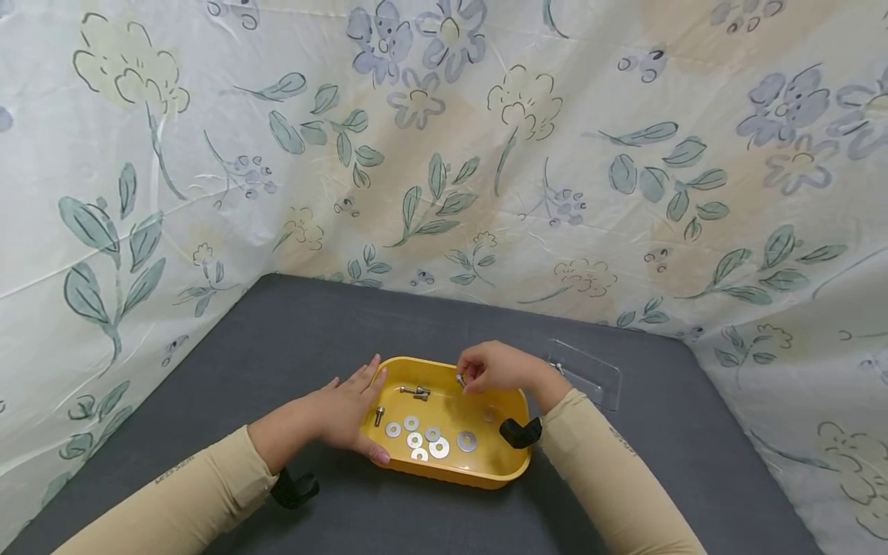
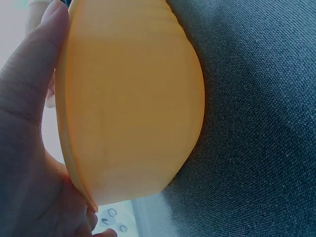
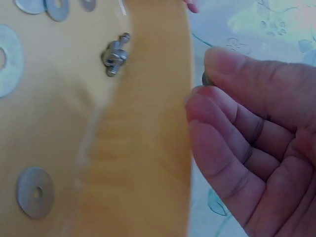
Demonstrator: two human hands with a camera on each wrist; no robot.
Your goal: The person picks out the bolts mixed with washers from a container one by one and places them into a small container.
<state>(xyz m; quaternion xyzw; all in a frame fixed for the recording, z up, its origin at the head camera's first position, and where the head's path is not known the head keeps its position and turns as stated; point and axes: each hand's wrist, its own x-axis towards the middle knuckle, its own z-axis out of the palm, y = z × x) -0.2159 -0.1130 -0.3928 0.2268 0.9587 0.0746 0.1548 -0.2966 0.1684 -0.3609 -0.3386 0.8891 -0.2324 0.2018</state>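
Observation:
A yellow plastic tray (image 1: 451, 476) lies on the grey surface. My left hand (image 1: 350, 408) rests on its left end, fingers spread along the rim and thumb over the near edge. Above the far right part of the tray, my right hand (image 1: 496, 366) pinches a small metal bolt (image 1: 460, 379) between thumb and fingertips. In the right wrist view only a dark end of the bolt (image 3: 207, 79) shows. Several bolts (image 1: 419, 393) lie in a small cluster inside the tray, and a single bolt (image 1: 379, 416) sits near its left end. Flat washers (image 1: 439, 448) are spread over the tray floor.
Beyond my right wrist, a clear plastic plate (image 1: 597, 378) lies on the grey surface (image 1: 326, 316), with small metal pieces (image 1: 557, 368) at its left end. Floral fabric (image 1: 444, 177) hangs around the back and sides.

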